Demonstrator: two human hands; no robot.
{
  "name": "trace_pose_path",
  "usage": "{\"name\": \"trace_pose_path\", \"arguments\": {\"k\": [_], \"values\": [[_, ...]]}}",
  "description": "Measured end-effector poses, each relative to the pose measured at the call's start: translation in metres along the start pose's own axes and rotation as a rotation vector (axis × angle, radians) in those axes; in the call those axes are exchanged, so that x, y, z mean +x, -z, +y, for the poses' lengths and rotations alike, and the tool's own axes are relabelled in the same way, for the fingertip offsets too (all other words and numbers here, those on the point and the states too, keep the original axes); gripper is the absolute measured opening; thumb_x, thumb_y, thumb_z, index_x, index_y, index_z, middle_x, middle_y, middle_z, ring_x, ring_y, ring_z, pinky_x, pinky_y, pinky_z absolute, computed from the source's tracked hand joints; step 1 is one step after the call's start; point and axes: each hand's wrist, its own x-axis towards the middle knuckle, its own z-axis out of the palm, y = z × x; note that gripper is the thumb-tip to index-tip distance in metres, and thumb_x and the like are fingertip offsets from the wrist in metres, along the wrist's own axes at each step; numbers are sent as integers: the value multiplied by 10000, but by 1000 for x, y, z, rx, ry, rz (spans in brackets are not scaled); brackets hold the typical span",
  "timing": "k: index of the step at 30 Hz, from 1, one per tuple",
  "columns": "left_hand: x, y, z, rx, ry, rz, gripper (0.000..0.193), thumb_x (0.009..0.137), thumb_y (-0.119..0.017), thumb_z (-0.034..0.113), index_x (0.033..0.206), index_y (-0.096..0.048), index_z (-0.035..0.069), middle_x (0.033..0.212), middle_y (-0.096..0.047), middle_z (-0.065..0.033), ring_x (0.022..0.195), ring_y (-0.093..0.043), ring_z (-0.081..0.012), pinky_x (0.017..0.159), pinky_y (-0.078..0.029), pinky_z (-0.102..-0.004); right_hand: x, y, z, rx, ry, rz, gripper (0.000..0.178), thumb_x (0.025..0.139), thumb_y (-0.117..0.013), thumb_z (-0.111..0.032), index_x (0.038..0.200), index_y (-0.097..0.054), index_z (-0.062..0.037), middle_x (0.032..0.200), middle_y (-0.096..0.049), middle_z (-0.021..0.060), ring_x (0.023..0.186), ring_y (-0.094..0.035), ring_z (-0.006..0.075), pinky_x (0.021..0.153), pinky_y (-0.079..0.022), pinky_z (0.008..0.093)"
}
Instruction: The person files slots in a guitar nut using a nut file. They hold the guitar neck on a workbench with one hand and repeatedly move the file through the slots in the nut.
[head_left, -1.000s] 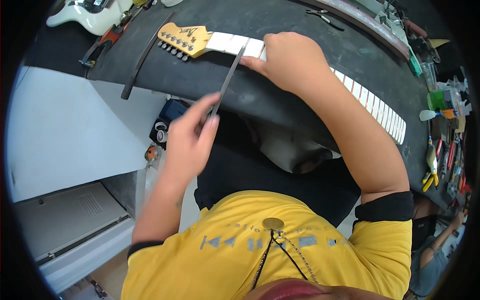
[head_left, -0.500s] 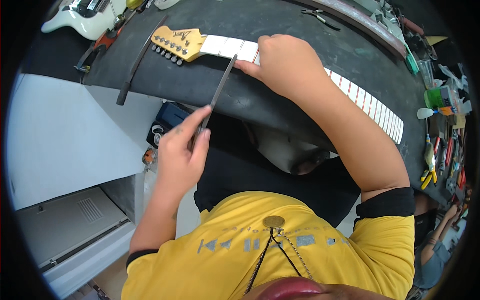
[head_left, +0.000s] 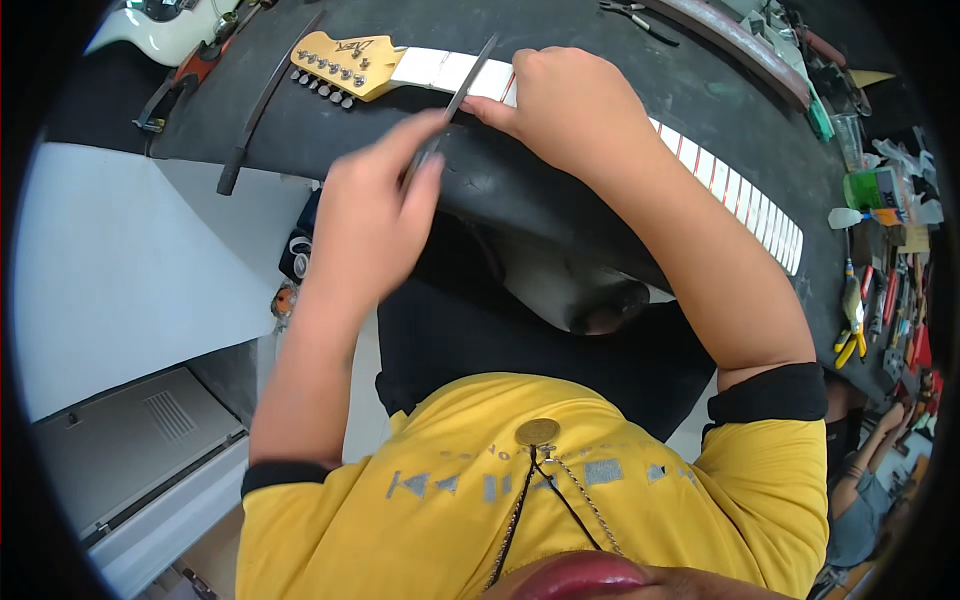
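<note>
An electric guitar neck (head_left: 722,184) lies across the dark bench, its fretboard masked with white tape between the frets. Its pale wooden headstock (head_left: 345,64), with tuning pegs along the near edge, points left. My left hand (head_left: 372,215) is closed around a slim metal file (head_left: 470,82), slightly blurred. The file's blade slants over the taped fretboard, close to my right thumb; whether it touches a fret I cannot tell. My right hand (head_left: 582,108) is wrapped over the neck, thumb along the near edge, and hides the taped frets beneath it.
A long file with a dark handle (head_left: 232,170) lies left of the headstock. Pliers (head_left: 640,24) and a long curved bar (head_left: 745,42) rest at the far side. A white guitar body (head_left: 160,38) sits far left; yellow-handled pliers (head_left: 850,345) and other tools crowd the right. Another person (head_left: 862,510) is at far right.
My left hand and the file have moved forward and to the right, so the blade now reaches across the fretboard. My right hand keeps its hold on the neck. The view has shifted slightly.
</note>
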Motion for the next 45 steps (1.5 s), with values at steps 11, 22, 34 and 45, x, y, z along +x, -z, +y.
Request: {"name": "trace_pose_path", "arguments": {"k": [11, 22, 34, 45], "values": [[-51, 15, 6, 2, 77, -6, 405, 993, -720, -14, 1395, -753, 11, 950, -819, -206, 775, -765, -393, 793, -608, -408, -5, -5, -2, 21, 12, 50, 595, 1014, -768, -577, 884, -837, -1, 848, -802, 203, 874, -820, 375, 803, -664, 461], [-57, 6, -5, -14, 78, 22, 417, 1012, -695, -6, 1414, -769, 71, 727, -648, -125, 631, -574, -146, 653, -482, -320, -3, -9, 1, 44, -5, 66, 600, 996, -779, -576, 829, -826, -1, 802, -789, 208, 834, -813, 381, 784, -664, 461], [-65, 14, -6, 15, -2, -3, 457, 1003, -689, -38, 1451, -741, 38, 767, -667, -158, 636, -584, -164, 664, -495, -328, -4, -11, 3, 43, -6, 84, 607, 983, -793, -595, 867, -830, 0, 839, -798, 207, 859, -817, 378, 796, -663, 457], [-26, -5, -2, -34, -79, 46, 421, 1017, -700, -7, 1434, -741, 33, 784, -668, -155, 619, -544, -195, 658, -493, -357, -5, -4, 8, 34, -33, 48, 603, 990, -791, -580, 876, -825, 11, 854, -800, 207, 868, -816, 374, 806, -662, 452]]}}
